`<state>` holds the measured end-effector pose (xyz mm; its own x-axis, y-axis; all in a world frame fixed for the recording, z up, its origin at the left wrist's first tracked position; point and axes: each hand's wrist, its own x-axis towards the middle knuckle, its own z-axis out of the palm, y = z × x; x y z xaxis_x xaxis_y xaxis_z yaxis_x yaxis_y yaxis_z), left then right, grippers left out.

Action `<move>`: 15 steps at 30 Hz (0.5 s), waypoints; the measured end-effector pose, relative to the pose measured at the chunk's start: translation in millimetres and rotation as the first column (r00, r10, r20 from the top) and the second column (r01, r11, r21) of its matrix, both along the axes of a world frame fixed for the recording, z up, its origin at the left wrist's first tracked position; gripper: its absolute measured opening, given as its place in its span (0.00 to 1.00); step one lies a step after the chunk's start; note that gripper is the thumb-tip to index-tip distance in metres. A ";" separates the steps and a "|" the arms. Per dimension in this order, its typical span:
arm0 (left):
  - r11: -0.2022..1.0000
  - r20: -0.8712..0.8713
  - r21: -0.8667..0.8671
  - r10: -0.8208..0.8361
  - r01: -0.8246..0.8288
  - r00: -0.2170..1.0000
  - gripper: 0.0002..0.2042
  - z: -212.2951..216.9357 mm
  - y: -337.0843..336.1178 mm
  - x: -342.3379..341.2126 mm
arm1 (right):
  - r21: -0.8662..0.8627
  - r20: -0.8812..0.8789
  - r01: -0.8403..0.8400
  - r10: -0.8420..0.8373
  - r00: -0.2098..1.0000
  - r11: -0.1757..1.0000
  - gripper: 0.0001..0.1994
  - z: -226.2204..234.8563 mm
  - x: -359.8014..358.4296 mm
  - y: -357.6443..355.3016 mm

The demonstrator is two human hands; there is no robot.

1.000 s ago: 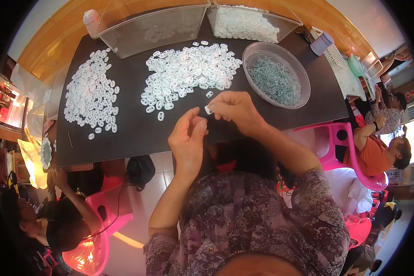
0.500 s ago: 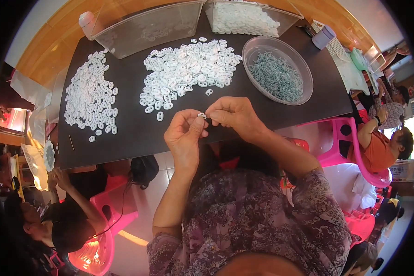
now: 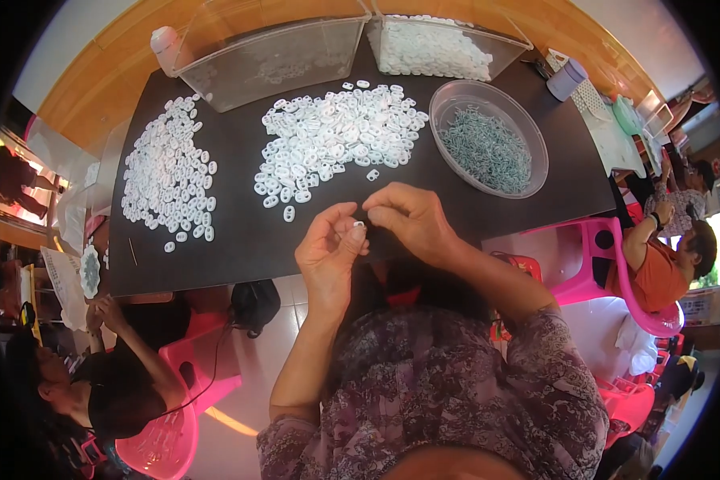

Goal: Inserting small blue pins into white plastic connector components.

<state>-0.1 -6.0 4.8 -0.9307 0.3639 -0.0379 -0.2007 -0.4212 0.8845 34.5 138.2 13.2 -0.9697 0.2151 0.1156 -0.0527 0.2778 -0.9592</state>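
My left hand (image 3: 328, 248) is closed, pinching a small white oval piece (image 3: 359, 225) between thumb and forefinger, just off the table's front edge. Close beside it, my right hand (image 3: 414, 224) has its fingertips pressed together; whatever they hold is too small or hidden to name. Beyond both hands lies a large heap of white oval two-hole pieces (image 3: 344, 132), with a single loose piece (image 3: 372, 174) at its near right. A second pile of similar pieces (image 3: 166, 172) covers the table's left part. Small grey-green screw-like pieces (image 3: 488, 148) fill a round clear tray (image 3: 541, 172) at the right.
Two clear bins stand along the back of the dark table (image 3: 240, 232): a left bin (image 3: 288, 76) and a right bin (image 3: 436, 60) with white pieces. A lidded container (image 3: 566, 80) sits back right. People sit on pink chairs (image 3: 180, 428) at both sides.
The view has shifted slightly, so the table contents appear lower and further right. Both hands stay close together, the left still pinching the white piece; the right fingertips sit slightly higher above it.
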 end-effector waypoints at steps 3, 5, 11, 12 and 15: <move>0.995 -0.122 -0.090 -0.057 0.046 0.991 0.07 -13.6 -9.5 -3.0 | 0.264 -0.155 0.118 -0.078 0.985 0.957 0.06 -4.8 -17.3 10.5; 0.993 -0.121 -0.103 -0.063 0.051 0.991 0.06 -15.6 -11.5 -0.6 | 0.499 -0.309 0.213 -0.057 0.949 0.840 0.05 -4.3 -31.4 20.3; 0.994 -0.104 -0.091 -0.068 0.059 0.992 0.06 -22.5 -10.9 -3.6 | 0.706 -0.426 0.331 0.002 0.905 0.626 0.05 -13.6 -65.7 31.8; 0.995 -0.106 -0.087 -0.053 0.044 0.993 0.06 -22.5 -10.7 -4.2 | 0.747 -0.435 0.340 0.033 0.900 0.571 0.05 -14.7 -68.6 30.8; 0.993 -0.090 -0.100 -0.067 0.058 0.994 0.06 -22.6 -12.0 -4.4 | 0.800 -0.429 0.336 0.083 0.899 0.497 0.05 -17.4 -72.4 25.6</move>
